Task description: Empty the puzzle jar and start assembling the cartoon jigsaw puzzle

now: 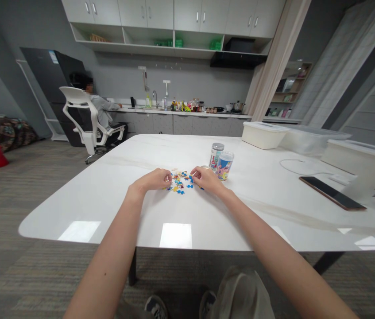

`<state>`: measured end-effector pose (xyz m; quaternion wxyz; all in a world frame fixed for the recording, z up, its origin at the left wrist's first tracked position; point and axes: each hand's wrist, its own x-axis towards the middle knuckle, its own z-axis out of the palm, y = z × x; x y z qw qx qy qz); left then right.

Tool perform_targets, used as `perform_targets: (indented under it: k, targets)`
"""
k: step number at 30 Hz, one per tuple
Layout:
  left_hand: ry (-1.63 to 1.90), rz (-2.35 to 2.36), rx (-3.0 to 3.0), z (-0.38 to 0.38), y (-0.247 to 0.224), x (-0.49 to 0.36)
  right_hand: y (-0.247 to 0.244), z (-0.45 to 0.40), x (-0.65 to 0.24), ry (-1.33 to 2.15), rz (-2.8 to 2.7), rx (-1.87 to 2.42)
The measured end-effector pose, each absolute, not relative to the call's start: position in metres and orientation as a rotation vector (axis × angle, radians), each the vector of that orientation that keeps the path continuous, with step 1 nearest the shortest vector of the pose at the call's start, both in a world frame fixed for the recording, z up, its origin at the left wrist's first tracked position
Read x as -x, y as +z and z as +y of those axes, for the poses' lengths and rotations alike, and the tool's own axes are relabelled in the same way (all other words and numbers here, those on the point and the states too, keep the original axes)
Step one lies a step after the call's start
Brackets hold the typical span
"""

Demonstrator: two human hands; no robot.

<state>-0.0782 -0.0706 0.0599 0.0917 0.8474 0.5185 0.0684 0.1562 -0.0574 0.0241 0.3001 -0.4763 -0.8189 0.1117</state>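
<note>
On the desk point(107, 199), left hand point(156, 179) and right hand point(207, 178) apparently sort puzzle pieces point(181, 192); curled fingers' hold unclear; next calls for light pinching.

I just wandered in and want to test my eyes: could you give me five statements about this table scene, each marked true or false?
1. The left hand and the right hand are both at the puzzle pieces. True.
2. The puzzle pieces are all one colour. False: blue, yellow and red show among them.
3. A dark flat device lies on the right side of the white table. True.
4. Both canisters stand to the left of the left hand. False: the metal-lidded canister and the clear-topped canister stand just beyond the right hand.
5. The white chair in the background is unoccupied. False: a person sits in the white chair.
</note>
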Motion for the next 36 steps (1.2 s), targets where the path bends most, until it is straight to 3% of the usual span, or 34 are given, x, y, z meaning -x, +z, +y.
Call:
perform_targets:
  k: [5,14,21,28,36]
  targets:
    - [0.218,1.501,-2.507,-0.072,0.061,0.077,0.023,-0.058,-0.155,0.379,-2.221,1.206]
    - [0.216,1.537,-2.547,-0.066,0.056,0.075,0.018,-0.053,-0.160,0.163,-2.233,1.266]
    - [0.676,1.444,-2.720,-0.057,0.034,0.057,0.016,-0.044,-0.169,0.100,-1.996,1.499]
    - [0.431,1.346,-2.719,-0.051,0.023,0.054,0.012,-0.039,-0.177,0.147,-1.913,1.610]
    - [0.466,1.445,-2.720,-0.050,0.019,0.057,0.007,-0.028,-0.202,0.182,-1.774,1.757]
